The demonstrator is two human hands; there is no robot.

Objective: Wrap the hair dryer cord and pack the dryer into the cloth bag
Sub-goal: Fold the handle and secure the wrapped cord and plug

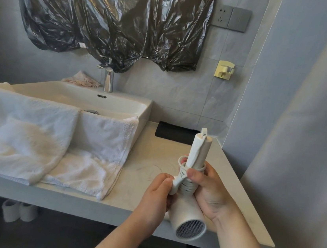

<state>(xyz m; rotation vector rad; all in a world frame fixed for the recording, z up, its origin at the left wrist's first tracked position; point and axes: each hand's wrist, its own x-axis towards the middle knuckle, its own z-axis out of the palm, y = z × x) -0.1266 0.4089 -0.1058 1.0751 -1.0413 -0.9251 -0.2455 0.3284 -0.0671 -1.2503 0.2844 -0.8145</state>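
A white hair dryer [188,215] is held above the counter's front right part, its handle [199,149] pointing up and away and its grilled end toward me. The white cord [187,185] is wound in several turns around the handle near the body. My right hand [210,187] grips the handle over the coils, thumb on top. My left hand [156,195] pinches the white plug end [174,185] of the cord beside the coils. A black cloth bag [173,132] lies folded on the counter against the back wall, beyond the dryer.
White towels [33,138] drape over the sink's [119,106] front edge and the counter [144,158]. A chrome faucet [108,80] stands behind the basin. Black plastic sheeting [109,18] covers the wall above. A wall socket [222,15] and yellow hook [224,69] are at right. White slippers [18,211] sit below.
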